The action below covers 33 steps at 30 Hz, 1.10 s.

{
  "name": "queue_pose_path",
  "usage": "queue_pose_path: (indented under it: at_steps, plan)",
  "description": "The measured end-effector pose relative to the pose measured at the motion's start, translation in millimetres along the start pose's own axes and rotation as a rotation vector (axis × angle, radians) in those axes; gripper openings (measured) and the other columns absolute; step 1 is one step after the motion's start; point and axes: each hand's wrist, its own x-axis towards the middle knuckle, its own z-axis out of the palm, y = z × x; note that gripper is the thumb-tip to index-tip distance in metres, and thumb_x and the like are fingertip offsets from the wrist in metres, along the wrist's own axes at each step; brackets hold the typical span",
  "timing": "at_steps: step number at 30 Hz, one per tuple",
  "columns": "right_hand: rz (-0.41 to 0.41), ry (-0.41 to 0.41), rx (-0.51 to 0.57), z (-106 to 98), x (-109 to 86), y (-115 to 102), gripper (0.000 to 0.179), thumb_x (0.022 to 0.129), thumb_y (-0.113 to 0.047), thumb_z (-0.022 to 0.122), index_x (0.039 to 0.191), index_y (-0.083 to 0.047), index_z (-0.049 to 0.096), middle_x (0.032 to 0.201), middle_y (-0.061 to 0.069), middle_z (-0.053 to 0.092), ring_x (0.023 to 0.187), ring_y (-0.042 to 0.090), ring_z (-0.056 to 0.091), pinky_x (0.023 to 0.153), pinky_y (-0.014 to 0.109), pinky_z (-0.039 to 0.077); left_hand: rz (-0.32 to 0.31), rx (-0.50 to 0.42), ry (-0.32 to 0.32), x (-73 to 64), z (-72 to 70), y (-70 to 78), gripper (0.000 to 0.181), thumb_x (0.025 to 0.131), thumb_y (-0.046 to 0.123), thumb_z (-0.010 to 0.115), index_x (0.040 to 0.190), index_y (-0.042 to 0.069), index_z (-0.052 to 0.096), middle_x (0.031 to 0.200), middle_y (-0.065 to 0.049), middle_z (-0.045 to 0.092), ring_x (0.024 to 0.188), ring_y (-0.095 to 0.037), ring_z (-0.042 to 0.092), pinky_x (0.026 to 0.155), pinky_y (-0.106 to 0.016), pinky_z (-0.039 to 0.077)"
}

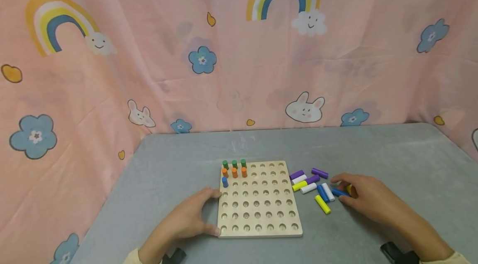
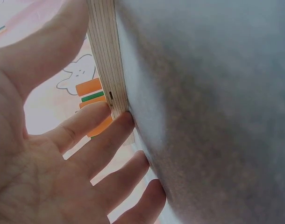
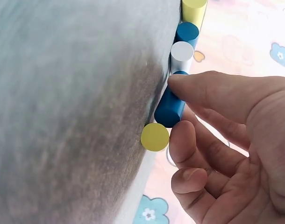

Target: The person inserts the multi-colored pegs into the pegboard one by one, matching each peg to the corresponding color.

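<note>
A square wooden pegboard [image 1: 261,210] with rows of round holes lies on the table. Three green pegs [image 1: 234,164], three orange pegs [image 1: 234,172] and one blue peg [image 1: 225,182] stand at its far left corner. My left hand [image 1: 190,214] rests against the board's left edge, thumb and fingers spread; in the left wrist view fingertips touch the layered edge [image 2: 107,56]. To the right of the board, my right hand [image 1: 369,197] has thumb and index finger at a lying blue peg [image 3: 169,107]. A yellow peg [image 3: 154,137] lies beside that peg, partly hidden by the hand in the head view.
Loose purple [image 1: 320,173], white [image 1: 308,188], yellow [image 1: 323,204] and blue pegs [image 1: 323,194] lie close together between the board and my right hand. A pink patterned curtain [image 1: 239,48] hangs behind the grey table [image 1: 168,164].
</note>
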Motion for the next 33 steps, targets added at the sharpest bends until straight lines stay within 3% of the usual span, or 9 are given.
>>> queue_pose_path:
  at_steps: [10,18,33]
  plan:
    - [-0.032,0.052,0.022,0.4,-4.8,-2.3,0.039,0.086,-0.014,0.076,0.123,-0.013,0.065,0.100,0.000,0.066,0.076,0.012,0.052,0.063,0.028,0.044,-0.004,0.001,0.001,-0.3,0.6,1.3,0.086,0.058,0.037,0.094,0.134,0.020,0.057,0.150,-0.007,0.051,0.147,-0.038,0.036,0.116,-0.061,0.031]
    - [-0.047,0.107,0.054,-1.0,-6.6,-3.7,0.025,0.090,-0.017,0.072,0.114,-0.016,0.067,0.112,0.005,0.068,0.082,0.011,0.057,0.067,0.031,0.050,0.014,0.000,0.011,-0.5,-1.0,1.6,0.085,0.059,0.036,0.094,0.133,0.018,0.058,0.149,-0.009,0.052,0.146,-0.038,0.037,0.116,-0.060,0.032]
    - [-0.011,0.087,0.049,-5.9,-5.8,-2.2,0.023,0.086,-0.028,0.077,0.107,-0.018,0.070,0.099,-0.004,0.071,0.079,0.010,0.061,0.066,0.033,0.051,0.010,0.006,0.009,0.1,-0.1,0.7,0.085,0.058,0.038,0.094,0.133,0.019,0.058,0.148,-0.007,0.053,0.146,-0.038,0.037,0.116,-0.061,0.031]
